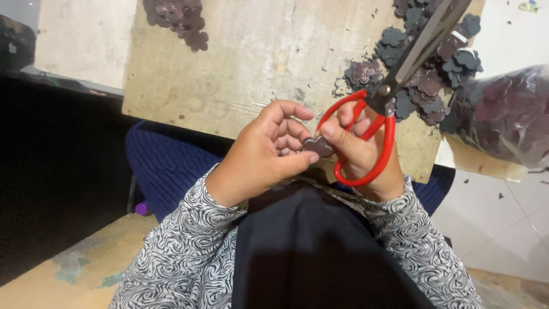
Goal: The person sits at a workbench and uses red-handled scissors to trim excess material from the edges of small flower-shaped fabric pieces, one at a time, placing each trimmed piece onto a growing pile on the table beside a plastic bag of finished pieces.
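Small dark flower-shaped cutout [318, 146]: being pinched between both hands.
Left hand [266, 151]: gripping the cutout.
Right hand [363, 151]: gripping red-handled steel scissors [389, 97] too.
Cut flower pile [426, 74]: growing on the worn wooden board [246, 63].
Remaining: cannot tell.

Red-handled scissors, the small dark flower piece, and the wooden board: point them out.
Red-handled scissors [384, 91]: head view, on the pivot where the blades meet.
Small dark flower piece [318, 146]: head view, on its middle, between both hands' fingertips.
Wooden board [246, 57]: head view, on its bare middle.

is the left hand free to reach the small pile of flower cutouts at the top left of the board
Probably not as it stands: the left hand is pinching a small flower-shaped piece together with the right hand. The board between it and that pile looks bare, so nothing blocks the path.
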`<state>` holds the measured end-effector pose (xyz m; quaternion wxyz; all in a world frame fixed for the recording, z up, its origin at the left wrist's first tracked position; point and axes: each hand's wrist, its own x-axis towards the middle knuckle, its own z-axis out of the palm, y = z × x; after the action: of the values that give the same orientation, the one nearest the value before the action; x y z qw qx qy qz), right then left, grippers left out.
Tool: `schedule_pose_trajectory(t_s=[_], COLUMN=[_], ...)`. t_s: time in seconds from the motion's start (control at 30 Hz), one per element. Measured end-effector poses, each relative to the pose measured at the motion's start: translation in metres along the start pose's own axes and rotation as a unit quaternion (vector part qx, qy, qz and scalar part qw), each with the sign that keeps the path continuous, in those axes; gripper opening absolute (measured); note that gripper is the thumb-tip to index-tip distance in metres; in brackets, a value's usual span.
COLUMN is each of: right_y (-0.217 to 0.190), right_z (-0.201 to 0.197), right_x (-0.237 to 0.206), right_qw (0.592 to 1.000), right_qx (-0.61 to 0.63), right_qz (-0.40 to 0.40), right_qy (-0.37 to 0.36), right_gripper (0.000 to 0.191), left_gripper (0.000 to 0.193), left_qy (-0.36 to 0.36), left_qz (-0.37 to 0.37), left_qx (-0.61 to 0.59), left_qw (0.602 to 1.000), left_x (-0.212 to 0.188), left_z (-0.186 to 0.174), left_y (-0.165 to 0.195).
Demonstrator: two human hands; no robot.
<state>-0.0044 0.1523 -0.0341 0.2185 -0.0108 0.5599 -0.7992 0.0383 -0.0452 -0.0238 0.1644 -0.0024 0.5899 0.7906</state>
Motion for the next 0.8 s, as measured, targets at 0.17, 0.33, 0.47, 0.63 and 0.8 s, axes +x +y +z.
schedule_pose_trajectory(t_s=[0.17,0.33,0.47,0.63,0.8], right_y=[0.0,0.0,0.003,0.013,0.017], right_z=[-0.002,-0.001,-0.003,-0.007,-0.012], right_x=[0.001,0.001,-0.001,-0.006,-0.004], right_qw=[0.999,0.996,0.996,0.997,0.996], right_qx=[-0.007,-0.049,-0.048,-0.064,-0.056], right_qz=[0.025,-0.018,-0.026,-0.036,-0.037], right_qy=[0.031,0.067,0.077,0.03,0.055], right_gripper=[0.028,0.02,0.014,0.024,0.028], left_gripper=[0.05,0.047,0.047,0.045,0.048], left_qy=[0.005,0.04,0.069,0.068,0.04], left_qz=[-0.013,-0.024,-0.002,-0.007,0.062], left_qx=[-0.092,-0.138,-0.132,-0.134,-0.06], left_qw=[0.996,0.989,0.989,0.989,0.995], left_x=[0.004,0.007,0.01,0.012,0.014], left_z=[-0.002,-0.002,-0.003,-0.004,-0.011], left_y=[-0.009,-0.017,-0.022,-0.027,-0.031])
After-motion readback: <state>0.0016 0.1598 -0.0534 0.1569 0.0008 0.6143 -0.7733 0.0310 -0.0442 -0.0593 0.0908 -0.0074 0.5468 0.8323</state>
